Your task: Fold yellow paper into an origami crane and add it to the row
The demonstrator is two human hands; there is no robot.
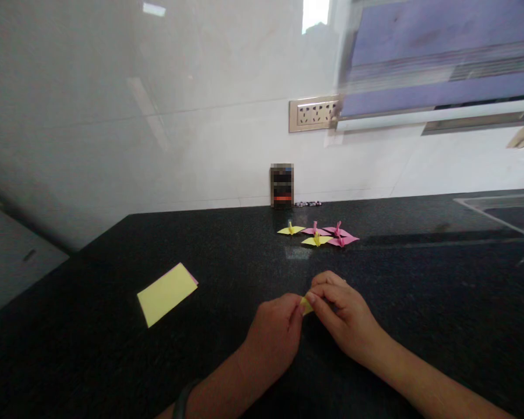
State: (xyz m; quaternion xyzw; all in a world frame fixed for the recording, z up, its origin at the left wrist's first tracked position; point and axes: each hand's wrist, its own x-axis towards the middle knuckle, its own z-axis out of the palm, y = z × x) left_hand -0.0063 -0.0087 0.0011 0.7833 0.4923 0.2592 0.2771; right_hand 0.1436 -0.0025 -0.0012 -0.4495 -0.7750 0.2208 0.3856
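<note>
Both hands meet low in the middle of the black counter. My left hand and my right hand pinch a small folded piece of yellow paper between their fingertips; most of it is hidden by the fingers. Beyond the hands, several finished paper cranes in yellow and pink stand in a cluster. A stack of square paper sheets, yellow on top with a pink edge showing, lies to the left.
A small dark box stands against the white tiled wall, with a few small dark beads beside it. A wall socket plate is above. A sink edge shows at the far right.
</note>
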